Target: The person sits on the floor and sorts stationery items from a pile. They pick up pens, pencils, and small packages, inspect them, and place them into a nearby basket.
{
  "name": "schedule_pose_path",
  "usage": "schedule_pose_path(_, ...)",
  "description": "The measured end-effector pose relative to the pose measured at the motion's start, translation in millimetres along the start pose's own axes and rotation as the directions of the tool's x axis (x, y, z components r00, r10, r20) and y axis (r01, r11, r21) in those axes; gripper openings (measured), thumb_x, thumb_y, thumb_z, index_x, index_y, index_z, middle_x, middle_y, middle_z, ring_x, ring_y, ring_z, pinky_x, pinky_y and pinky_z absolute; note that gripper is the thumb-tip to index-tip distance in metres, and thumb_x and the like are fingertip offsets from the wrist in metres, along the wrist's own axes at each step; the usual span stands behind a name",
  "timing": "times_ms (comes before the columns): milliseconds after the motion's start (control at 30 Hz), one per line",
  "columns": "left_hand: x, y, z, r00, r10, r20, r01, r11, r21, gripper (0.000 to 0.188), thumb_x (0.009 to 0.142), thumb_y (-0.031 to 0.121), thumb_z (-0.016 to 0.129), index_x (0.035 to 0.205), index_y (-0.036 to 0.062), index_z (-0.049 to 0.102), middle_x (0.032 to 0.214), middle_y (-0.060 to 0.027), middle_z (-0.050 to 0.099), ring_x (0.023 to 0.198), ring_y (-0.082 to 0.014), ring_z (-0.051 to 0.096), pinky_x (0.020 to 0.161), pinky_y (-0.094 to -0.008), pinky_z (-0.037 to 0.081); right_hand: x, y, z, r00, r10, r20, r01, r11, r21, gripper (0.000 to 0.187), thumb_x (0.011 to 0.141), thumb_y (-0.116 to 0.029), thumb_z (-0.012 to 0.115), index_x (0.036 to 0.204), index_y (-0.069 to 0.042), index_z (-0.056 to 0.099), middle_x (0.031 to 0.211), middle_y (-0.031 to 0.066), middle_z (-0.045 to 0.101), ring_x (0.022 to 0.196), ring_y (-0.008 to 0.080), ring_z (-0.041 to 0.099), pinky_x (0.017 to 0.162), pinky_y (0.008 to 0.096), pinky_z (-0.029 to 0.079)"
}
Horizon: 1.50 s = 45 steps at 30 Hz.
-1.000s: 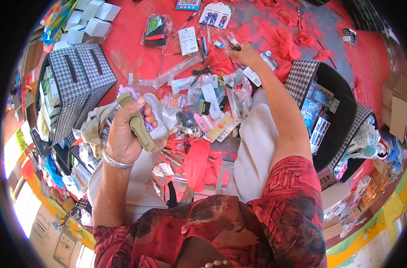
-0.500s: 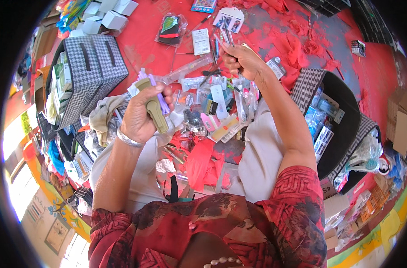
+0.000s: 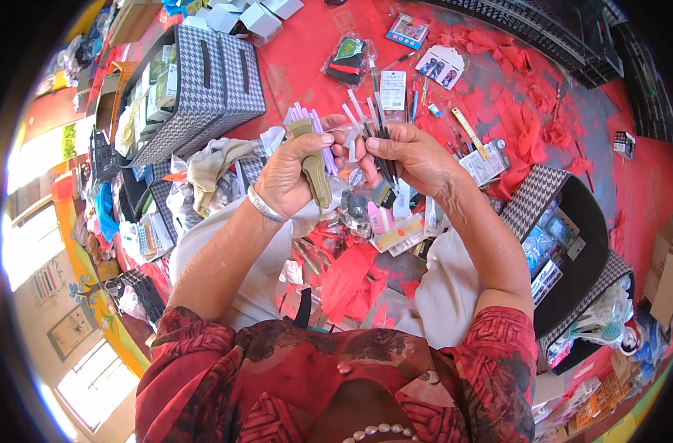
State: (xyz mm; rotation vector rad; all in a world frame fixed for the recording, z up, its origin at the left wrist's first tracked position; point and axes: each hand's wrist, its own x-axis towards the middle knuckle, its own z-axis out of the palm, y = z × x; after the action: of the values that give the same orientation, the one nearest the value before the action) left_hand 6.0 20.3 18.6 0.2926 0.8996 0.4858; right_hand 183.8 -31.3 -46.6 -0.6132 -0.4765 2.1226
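Note:
My left hand (image 3: pixel 286 176) is closed around an olive-green curved plastic piece (image 3: pixel 316 181) and a bunch of lilac sticks (image 3: pixel 329 161), whose ends stand up above the fingers. Close beside it, in front of my chest, my right hand (image 3: pixel 418 156) grips several thin black and white rods (image 3: pixel 386 168); whether they are pens or brushes I cannot tell. The fingertips of both hands nearly meet, next to a small clear plastic bit (image 3: pixel 350 139). Below them, between my legs, lie a pink-ended item (image 3: pixel 379 218) and a yellowish flat packet (image 3: pixel 397 235).
A houndstooth storage box (image 3: pixel 229 88) full of packets stands at the left. Another houndstooth box (image 3: pixel 525 196) lies open at the right. Black crates (image 3: pixel 551 37) stand at the far right. Torn red sheeting (image 3: pixel 525 133), a yellow ruler-like strip (image 3: pixel 469 133) and small packages litter the floor.
My right hand has come back from the far side toward my left hand, bringing the thin rods. My left hand still holds the green piece and lilac sticks. The view has shifted.

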Motion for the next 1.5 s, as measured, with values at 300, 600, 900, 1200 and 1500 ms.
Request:
schedule_pose_path(300,3,22,6,0.974,0.228,0.01,-0.225,0.955,0.195,0.065,0.065,0.005,0.058,0.126,0.0022,0.036,0.125,-0.0076,0.041,0.077,-0.0095,0.048,0.074,-0.0243,0.043,-5,9,10,0.984,0.13,0.122,-0.148,0.977,0.152,0.02,0.09,-0.018,0.043,0.085,-0.002,0.054,0.066,0.0061,0.059,0.058,0.0146,0.059,0.053,0.0269,0.05)
schedule_pose_path(600,1,27,13,0.933,0.279,0.226,-0.359,0.697,0.621,0.068,0.061,0.014,0.062,0.124,0.0015,0.041,0.127,-0.0092,0.042,0.076,-0.0058,0.046,0.079,-0.021,0.039,-7,12,17,0.963,0.203,0.175,-0.235,0.954,0.184,0.021,0.089,-0.018,0.043,0.085,0.001,0.051,0.062,0.0086,0.056,0.05,0.0155,0.056,0.049,0.0275,0.051)
schedule_pose_path(900,0,19,13,0.972,0.112,0.205,-0.224,0.698,0.68,0.063,0.064,0.015,0.058,0.123,0.0001,0.041,0.126,-0.012,0.043,0.109,-0.0179,0.044,0.089,-0.0285,0.037,-4,17,10,0.972,0.119,0.204,-0.161,0.965,0.205,0.019,0.089,-0.019,0.042,0.084,-0.002,0.049,0.06,0.0023,0.048,0.049,0.0123,0.047,0.055,0.03,0.047)
schedule_pose_path(1200,11,13,-9,0.995,-0.095,0.006,0.095,0.995,0.0,0.056,0.072,0.004,0.052,0.124,-0.0069,0.033,0.108,-0.0154,0.05,0.093,-0.0196,0.053,0.071,-0.0277,0.049,-3,5,10,0.981,0.144,-0.13,-0.1,0.951,0.294,0.021,0.088,-0.018,0.041,0.077,-0.003,0.052,0.066,0.0049,0.054,0.058,0.0137,0.052,0.057,0.0299,0.05)
schedule_pose_path(1500,17,-3,-8,0.992,-0.018,-0.127,0.011,0.999,-0.053,0.036,0.071,-0.003,0.052,0.107,-0.0074,0.046,0.096,-0.0137,0.055,0.083,-0.0204,0.057,0.077,-0.028,0.049,13,-1,31,0.943,-0.11,-0.315,0.062,0.985,-0.158,0.026,0.087,-0.022,0.046,0.071,-0.002,0.054,0.084,0.0062,0.055,0.08,0.0127,0.048,0.058,0.0269,0.047)
